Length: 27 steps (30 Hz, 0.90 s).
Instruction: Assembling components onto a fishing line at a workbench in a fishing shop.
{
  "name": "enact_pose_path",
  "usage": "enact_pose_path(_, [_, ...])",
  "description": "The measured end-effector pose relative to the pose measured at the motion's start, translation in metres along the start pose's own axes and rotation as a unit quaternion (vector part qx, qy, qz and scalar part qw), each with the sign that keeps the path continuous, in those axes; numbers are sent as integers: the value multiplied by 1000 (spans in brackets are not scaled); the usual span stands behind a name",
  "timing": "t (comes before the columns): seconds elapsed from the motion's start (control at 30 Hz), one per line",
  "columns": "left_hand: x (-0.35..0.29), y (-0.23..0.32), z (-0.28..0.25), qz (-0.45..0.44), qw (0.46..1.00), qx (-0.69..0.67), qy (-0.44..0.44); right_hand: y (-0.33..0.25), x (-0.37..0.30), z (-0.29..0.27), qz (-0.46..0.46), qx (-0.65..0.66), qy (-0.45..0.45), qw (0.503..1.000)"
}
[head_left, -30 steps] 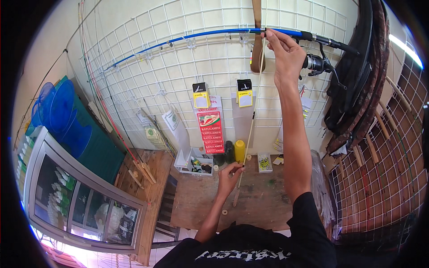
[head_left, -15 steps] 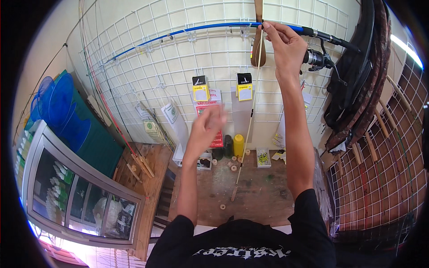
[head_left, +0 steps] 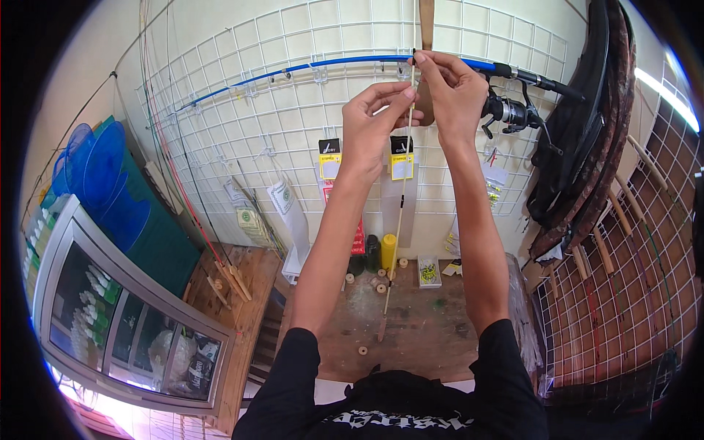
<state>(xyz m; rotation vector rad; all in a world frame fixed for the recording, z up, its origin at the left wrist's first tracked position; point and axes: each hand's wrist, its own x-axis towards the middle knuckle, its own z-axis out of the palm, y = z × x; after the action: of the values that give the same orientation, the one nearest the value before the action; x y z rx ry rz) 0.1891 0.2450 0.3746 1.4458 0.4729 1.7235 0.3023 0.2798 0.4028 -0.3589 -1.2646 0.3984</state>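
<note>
Thin pale rod [head_left: 402, 199] held approx. upright, top tilted slightly R. Upper part pinched by R hand [head_left: 456, 88] w/ thumb & index, at dark band; L hand [head_left: 372, 121] grip closed on rod just below. Most of length seen below both grips, some above R hand. Lower end seen over table [head_left: 440, 323]; contact can't be told. Blue fishing rod [head_left: 315, 64] seen behind R hand.
</note>
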Motion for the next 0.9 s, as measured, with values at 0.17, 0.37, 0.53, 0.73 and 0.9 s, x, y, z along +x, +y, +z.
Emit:
enact_pose_path(0.17, [13,-5,1,14,998,-58,18,0,0,5,-6,8,-2,1000])
enact_pose_path(0.37, [25,-11,9,46,993,-107,30,-3,3,2,8,39,-19,999])
enact_pose_path(0.53, [23,-10,10,54,992,-110,39,-12,-2,-8,64,104,-74,990])
enact_pose_path(0.73, [23,-9,10,65,992,-99,34,-10,-4,-13,83,103,-75,988])
enact_pose_path(0.9, [22,-9,11,63,994,-87,33,-5,0,-12,84,94,-53,991])
